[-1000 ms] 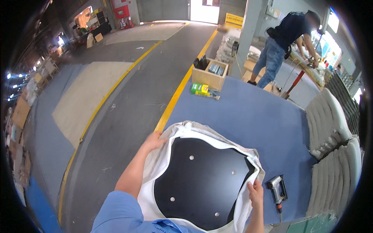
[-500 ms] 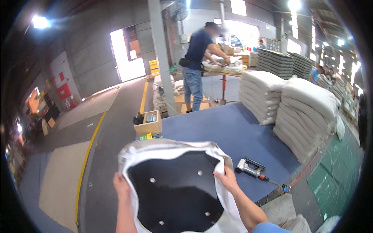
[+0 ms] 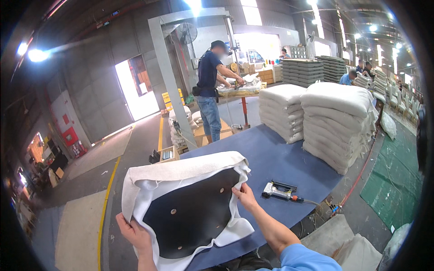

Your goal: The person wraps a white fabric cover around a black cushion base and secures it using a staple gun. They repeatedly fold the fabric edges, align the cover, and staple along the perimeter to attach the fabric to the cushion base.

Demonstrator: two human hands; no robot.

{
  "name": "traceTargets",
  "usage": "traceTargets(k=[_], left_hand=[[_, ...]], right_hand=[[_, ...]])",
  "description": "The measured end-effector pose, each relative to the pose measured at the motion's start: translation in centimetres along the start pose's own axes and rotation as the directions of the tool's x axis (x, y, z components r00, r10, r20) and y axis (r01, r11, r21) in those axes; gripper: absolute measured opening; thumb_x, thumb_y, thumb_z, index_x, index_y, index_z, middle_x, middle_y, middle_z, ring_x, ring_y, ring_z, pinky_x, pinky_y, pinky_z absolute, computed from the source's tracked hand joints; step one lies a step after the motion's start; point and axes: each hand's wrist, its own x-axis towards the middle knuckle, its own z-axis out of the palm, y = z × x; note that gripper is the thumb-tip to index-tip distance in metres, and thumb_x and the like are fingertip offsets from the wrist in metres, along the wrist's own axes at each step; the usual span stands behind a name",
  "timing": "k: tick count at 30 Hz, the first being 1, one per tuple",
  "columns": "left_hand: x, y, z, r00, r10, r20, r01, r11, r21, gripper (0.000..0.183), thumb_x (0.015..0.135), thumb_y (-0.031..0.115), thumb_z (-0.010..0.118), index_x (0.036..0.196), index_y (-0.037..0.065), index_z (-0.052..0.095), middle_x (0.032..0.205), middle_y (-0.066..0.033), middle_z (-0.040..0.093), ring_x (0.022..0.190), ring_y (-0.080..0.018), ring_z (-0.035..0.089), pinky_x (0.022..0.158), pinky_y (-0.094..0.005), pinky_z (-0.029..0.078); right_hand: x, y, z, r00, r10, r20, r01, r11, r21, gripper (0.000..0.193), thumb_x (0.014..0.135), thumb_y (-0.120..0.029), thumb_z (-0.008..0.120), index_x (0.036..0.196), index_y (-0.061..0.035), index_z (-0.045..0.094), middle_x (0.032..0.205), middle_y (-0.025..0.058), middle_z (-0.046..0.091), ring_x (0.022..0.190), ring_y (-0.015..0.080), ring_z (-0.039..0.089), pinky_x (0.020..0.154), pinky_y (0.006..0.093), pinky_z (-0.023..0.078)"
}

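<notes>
Black panel [image 3: 192,219] has tilted, its white cover [image 3: 190,170] gripped by both hands [image 3: 245,198]

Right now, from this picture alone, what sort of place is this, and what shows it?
Probably an upholstery workshop: stacked pale cushion-like pieces and what looks like a staple gun are on the blue table, near a black panel edged with white fabric.

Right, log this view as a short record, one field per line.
Left hand: gripping the pale fabric cover by its left side
Right hand: gripping the cover's right side
Within cover: black panel with round holes
Blue table: silver gun-shaped tool; two stacks of pale padded pieces
Beyond cover: wooden box
Background: co-worker standing, arms forward
</notes>
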Motion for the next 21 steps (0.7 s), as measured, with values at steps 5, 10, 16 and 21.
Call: traceTargets(k=[5,10,16,21], left_hand=[[0.7,2.7,0.0,1.0,-0.009,0.016,0.009,0.999,-0.031,0.011,0.1,-0.002,0.055,0.111,-0.001,0.057,0.097,-0.0127,0.062,0.092,-0.0243,0.063,0.089,-0.0347,0.048],[1.0,2.3,-1.2,0.997,-0.029,-0.064,0.033,0.998,0.055,0.023,0.097,-0.007,0.051,0.117,-0.001,0.06,0.101,-0.0165,0.068,0.102,-0.0269,0.07,0.091,-0.0372,0.052],[1.3,5.3,2.4,0.999,-0.047,0.012,0.049,0.99,-0.133,0.015,0.099,-0.002,0.06,0.113,0.001,0.064,0.094,-0.0168,0.073,0.084,-0.026,0.074,0.078,-0.0352,0.055],[1.2,6.1,1.7,0.999,-0.018,0.049,0.025,0.99,-0.141,0.02,0.097,-0.004,0.061,0.116,0.002,0.063,0.095,-0.0168,0.073,0.086,-0.0251,0.075,0.079,-0.0358,0.056]], right_hand=[[0.4,-2.3,0.3,0.995,-0.043,-0.092,-0.002,0.897,-0.443,0.058,0.096,-0.018,0.078,0.147,-0.0038,0.053,0.131,0.0126,0.065,0.118,0.0268,0.062,0.101,0.0421,0.051],[-4.3,-10.9,7.9,0.643,-0.766,0.008,0.605,0.5,-0.62,0.058,0.087,-0.007,0.079,0.141,-0.0011,0.059,0.141,0.0238,0.058,0.128,0.0413,0.059,0.108,0.0466,0.049],[-8.6,-20.3,12.3,0.393,-0.845,0.364,0.909,0.297,-0.293,0.05,0.083,-0.003,0.082,0.129,0.0001,0.065,0.128,0.0193,0.066,0.117,0.0406,0.064,0.1,0.046,0.053],[-8.6,-21.5,15.2,0.26,-0.897,0.357,0.946,0.163,-0.281,0.057,0.08,-0.01,0.087,0.131,0.0009,0.063,0.129,0.0205,0.063,0.12,0.042,0.061,0.105,0.0495,0.05]])
